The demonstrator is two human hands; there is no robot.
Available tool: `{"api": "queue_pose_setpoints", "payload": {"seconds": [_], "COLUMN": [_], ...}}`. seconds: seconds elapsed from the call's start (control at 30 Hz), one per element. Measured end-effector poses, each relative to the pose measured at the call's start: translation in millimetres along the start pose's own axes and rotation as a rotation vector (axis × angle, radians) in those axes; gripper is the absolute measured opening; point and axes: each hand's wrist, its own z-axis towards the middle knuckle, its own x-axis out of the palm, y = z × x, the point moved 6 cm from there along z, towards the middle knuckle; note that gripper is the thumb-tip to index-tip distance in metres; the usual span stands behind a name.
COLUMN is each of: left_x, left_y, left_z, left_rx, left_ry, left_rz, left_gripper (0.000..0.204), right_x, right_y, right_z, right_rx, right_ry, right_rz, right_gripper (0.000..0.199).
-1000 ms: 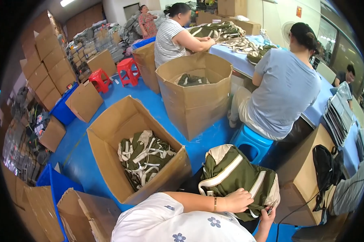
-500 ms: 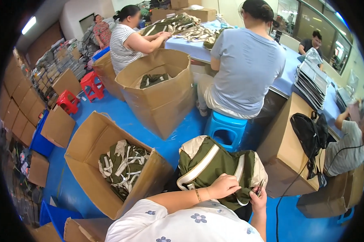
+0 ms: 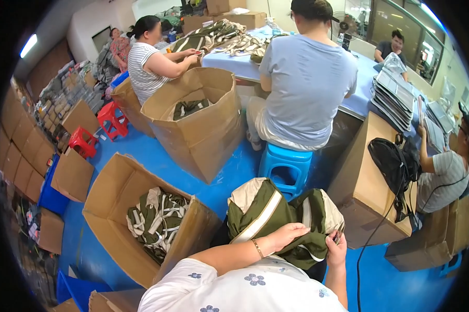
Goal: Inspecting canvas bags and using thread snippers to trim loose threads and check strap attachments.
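An olive-green garment with cream stripes [image 3: 276,218] is held bunched in the lap, directly ahead of both hands. The left hand [image 3: 286,235] is laid over its near edge with fingers curled onto the cloth; the right hand [image 3: 337,244] is closed on its lower right corner. The long axis runs left to right. An open cardboard box [image 3: 115,197] of like garments stands just to the left, nearer the left hand, on a blue floor [image 3: 229,177]. A blue stool [image 3: 286,164] and a seated person [image 3: 304,78] are found ahead.
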Motion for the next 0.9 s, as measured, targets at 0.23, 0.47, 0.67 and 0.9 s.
{"api": "queue_pose_setpoints", "payload": {"seconds": [0.23,0.47,0.67,0.9], "left_x": [5.6,25.3,27.9,-8.9], "left_y": [-3.6,-43.5,-78.1,-59.5], "left_z": [3.7,-5.3,-51.3,-66.9], "left_rx": [0.082,0.209,0.378,0.219], "left_ry": [0.034,0.088,-0.022,-0.002], "left_rz": [0.18,0.531,1.45,1.616], "left_gripper": [0.021,0.019,0.068,0.033], "right_x": [-13.2,-17.6,-22.4,-18.9], "right_y": [-6.0,-1.8,12.0,34.2], "right_z": [-1.8,1.0,-1.1,3.4], "right_rx": [-0.048,0.007,-0.077,-0.141], "right_ry": [-0.048,-0.072,-0.121,-0.156], "right_rz": [-0.124,0.177,0.216,0.211], "right_gripper": [0.015,0.019,0.01,0.015]}}
